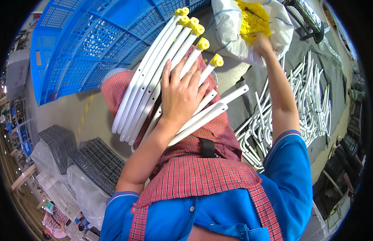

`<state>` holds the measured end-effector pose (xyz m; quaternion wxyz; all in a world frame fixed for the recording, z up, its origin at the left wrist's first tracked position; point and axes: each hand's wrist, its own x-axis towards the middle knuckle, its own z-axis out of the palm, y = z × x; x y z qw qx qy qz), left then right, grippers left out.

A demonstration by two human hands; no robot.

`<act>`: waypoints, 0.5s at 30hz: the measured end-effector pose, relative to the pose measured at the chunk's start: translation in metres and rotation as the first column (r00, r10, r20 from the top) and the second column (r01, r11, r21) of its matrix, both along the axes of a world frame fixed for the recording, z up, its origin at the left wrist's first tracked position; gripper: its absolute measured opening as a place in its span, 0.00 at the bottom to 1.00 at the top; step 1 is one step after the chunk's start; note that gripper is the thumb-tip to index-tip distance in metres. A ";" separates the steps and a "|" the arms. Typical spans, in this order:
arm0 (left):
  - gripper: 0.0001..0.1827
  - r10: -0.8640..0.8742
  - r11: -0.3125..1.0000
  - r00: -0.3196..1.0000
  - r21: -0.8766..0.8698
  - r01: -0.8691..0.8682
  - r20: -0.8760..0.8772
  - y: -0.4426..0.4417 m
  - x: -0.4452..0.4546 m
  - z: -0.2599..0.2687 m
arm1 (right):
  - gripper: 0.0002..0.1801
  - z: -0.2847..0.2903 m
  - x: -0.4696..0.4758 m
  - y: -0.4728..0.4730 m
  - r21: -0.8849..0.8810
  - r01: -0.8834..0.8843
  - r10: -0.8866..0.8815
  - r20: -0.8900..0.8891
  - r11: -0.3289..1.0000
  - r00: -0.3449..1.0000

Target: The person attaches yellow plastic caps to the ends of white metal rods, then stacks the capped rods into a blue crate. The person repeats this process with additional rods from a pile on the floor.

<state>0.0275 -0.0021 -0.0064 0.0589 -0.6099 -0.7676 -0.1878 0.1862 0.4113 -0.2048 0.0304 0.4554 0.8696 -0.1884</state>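
Several bent white tubes lie side by side across my lap, over a red checked apron. Yellow plastic fittings cap the far ends of most of them. Three tubes nearest my body show bare ends with small holes, one being a white tube that reaches furthest right. My left hand rests flat over the tubes, fingers spread. At the mouth of a white woven sack, my right hand touches a heap of yellow plastic fittings. Its fingertips are blurred, so any grip is unclear.
A blue plastic crate stands at the far left. Many loose white tubes are piled on a dark sheet to the right. Dark grey plastic crates sit at the lower left, and people are further off.
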 end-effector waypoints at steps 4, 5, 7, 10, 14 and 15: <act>0.22 -0.025 0.998 0.985 0.057 0.016 0.173 -0.006 -0.004 0.009 | 0.23 -0.026 -0.011 -0.034 -0.031 -0.030 0.031 0.040 0.999 0.999; 0.22 -0.061 0.993 0.971 0.109 0.036 0.232 -0.007 -0.005 0.014 | 0.21 -0.023 -0.012 -0.034 -0.105 -0.032 0.027 -0.053 0.994 0.998; 0.22 -0.192 0.972 0.945 0.185 0.145 0.264 -0.019 -0.014 0.016 | 0.20 -0.020 -0.010 -0.042 -0.052 -0.044 0.038 -0.108 0.998 0.993; 0.27 -0.276 0.929 0.901 -0.145 0.339 0.336 -0.046 -0.009 0.040 | 0.17 -0.017 -0.002 -0.048 0.139 0.166 -0.117 -0.306 0.976 0.945; 0.39 -0.155 0.945 0.953 -0.243 0.220 0.259 -0.063 0.016 0.036 | 0.21 0.005 0.002 -0.043 -0.364 0.344 -0.496 -0.717 0.866 0.489; 0.39 -0.144 0.948 0.964 -0.247 0.199 0.223 -0.060 0.020 0.033 | 0.21 0.017 0.002 -0.040 -0.639 0.216 -0.674 -0.687 0.739 0.273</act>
